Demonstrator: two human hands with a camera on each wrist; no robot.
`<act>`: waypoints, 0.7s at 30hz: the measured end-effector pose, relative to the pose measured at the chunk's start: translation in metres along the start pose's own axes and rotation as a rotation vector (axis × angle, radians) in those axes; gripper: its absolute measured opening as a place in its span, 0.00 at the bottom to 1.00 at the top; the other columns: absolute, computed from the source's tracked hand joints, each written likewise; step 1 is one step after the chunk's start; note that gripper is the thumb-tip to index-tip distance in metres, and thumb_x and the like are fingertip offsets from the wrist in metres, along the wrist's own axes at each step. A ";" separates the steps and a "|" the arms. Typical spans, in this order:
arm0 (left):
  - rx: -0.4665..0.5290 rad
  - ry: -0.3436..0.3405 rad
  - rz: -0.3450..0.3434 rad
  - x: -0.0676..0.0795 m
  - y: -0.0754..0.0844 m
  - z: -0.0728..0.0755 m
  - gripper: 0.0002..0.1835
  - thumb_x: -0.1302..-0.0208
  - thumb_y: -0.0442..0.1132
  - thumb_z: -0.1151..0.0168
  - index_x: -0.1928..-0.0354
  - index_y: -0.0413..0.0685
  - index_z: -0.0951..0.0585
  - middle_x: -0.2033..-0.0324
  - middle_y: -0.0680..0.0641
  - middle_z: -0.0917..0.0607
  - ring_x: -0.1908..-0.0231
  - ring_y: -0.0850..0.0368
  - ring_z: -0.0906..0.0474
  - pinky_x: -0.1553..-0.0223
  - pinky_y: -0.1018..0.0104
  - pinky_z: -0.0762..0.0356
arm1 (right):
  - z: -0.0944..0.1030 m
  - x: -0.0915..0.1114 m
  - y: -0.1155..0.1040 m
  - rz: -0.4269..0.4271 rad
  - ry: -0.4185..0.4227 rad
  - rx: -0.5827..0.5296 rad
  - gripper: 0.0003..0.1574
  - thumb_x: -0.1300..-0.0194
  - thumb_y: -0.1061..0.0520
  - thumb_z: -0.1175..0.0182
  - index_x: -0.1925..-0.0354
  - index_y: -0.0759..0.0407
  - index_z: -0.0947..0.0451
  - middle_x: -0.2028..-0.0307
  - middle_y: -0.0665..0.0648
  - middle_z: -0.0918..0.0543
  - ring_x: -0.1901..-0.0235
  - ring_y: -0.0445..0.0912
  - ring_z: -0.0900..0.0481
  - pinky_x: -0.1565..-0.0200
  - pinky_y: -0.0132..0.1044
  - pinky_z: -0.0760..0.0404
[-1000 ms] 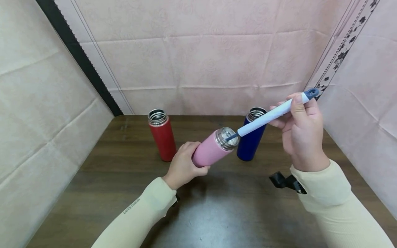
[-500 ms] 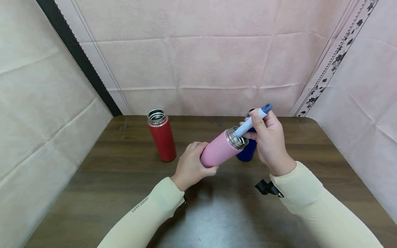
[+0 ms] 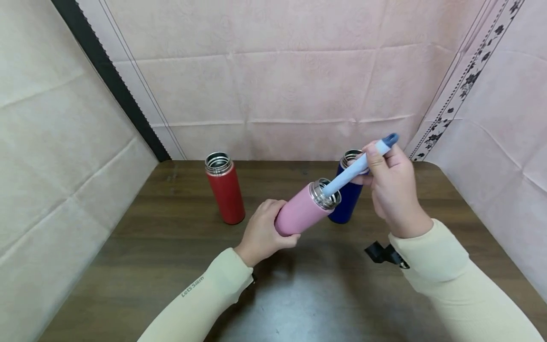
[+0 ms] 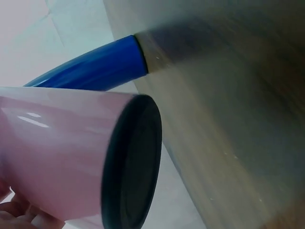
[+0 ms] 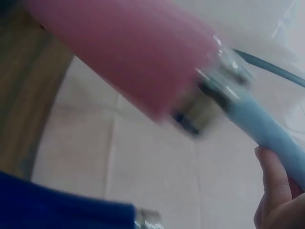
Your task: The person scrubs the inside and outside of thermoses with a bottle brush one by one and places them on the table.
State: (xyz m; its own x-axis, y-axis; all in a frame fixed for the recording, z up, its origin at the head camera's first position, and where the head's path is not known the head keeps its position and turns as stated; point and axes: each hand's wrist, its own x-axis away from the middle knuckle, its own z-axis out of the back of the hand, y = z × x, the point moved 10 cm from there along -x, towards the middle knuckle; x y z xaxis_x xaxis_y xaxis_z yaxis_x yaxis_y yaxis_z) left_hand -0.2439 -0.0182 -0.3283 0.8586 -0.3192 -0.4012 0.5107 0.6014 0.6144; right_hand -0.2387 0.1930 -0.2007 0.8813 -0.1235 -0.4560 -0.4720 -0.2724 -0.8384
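My left hand (image 3: 261, 235) grips a pink metal bottle (image 3: 299, 213) near its base. The bottle is lidless and tilted, held above the table, its mouth up and to the right. My right hand (image 3: 397, 192) pinches the light blue handle of a bottle brush (image 3: 349, 175) close to its dark blue looped end. The handle's lower end sits in the bottle's mouth; the brush head is hidden inside. In the right wrist view the bottle's steel neck (image 5: 214, 95) is blurred. The left wrist view shows the pink bottle's dark base (image 4: 136, 167).
A lidless red bottle (image 3: 226, 195) stands upright on the wooden table (image 3: 171, 266), left of the pink one. Behind the right hand stands a lidless blue bottle (image 3: 345, 204), partly covered. Pale cloth (image 3: 278, 95) hangs along the table's back and sides.
The right hand first pushed the brush deep into the pink bottle, then drew it partly back up and to the right. The left hand and bottle shifted slightly right, then stayed nearly still.
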 end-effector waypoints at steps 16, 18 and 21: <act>-0.027 0.017 -0.042 0.006 0.000 0.005 0.33 0.56 0.47 0.25 0.46 0.46 0.24 0.53 0.48 0.22 0.56 0.55 0.24 0.56 0.57 0.20 | 0.021 -0.011 -0.044 0.101 -0.007 -0.250 0.11 0.34 0.60 0.42 0.63 0.70 0.28 0.72 0.61 0.21 0.72 0.49 0.14 0.71 0.39 0.16; -0.041 0.011 -0.045 0.006 0.000 0.005 0.34 0.57 0.48 0.24 0.46 0.46 0.24 0.53 0.48 0.22 0.56 0.55 0.24 0.56 0.57 0.20 | 0.024 -0.011 -0.046 0.098 0.012 -0.247 0.11 0.35 0.59 0.42 0.63 0.70 0.28 0.73 0.61 0.22 0.72 0.49 0.14 0.72 0.39 0.16; -0.057 -0.005 -0.050 0.007 0.001 0.005 0.34 0.58 0.49 0.24 0.46 0.47 0.24 0.52 0.49 0.22 0.55 0.55 0.24 0.56 0.57 0.20 | 0.029 -0.012 -0.049 0.087 0.025 -0.238 0.12 0.35 0.59 0.41 0.62 0.70 0.28 0.72 0.61 0.23 0.72 0.50 0.14 0.73 0.39 0.16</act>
State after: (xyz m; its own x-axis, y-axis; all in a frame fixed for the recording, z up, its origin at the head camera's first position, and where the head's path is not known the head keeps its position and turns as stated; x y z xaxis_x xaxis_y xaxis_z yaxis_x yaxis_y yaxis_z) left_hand -0.2373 -0.0235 -0.3272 0.8326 -0.3530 -0.4269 0.5493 0.6251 0.5545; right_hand -0.2268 0.2353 -0.1624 0.8392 -0.1795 -0.5134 -0.5308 -0.4760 -0.7012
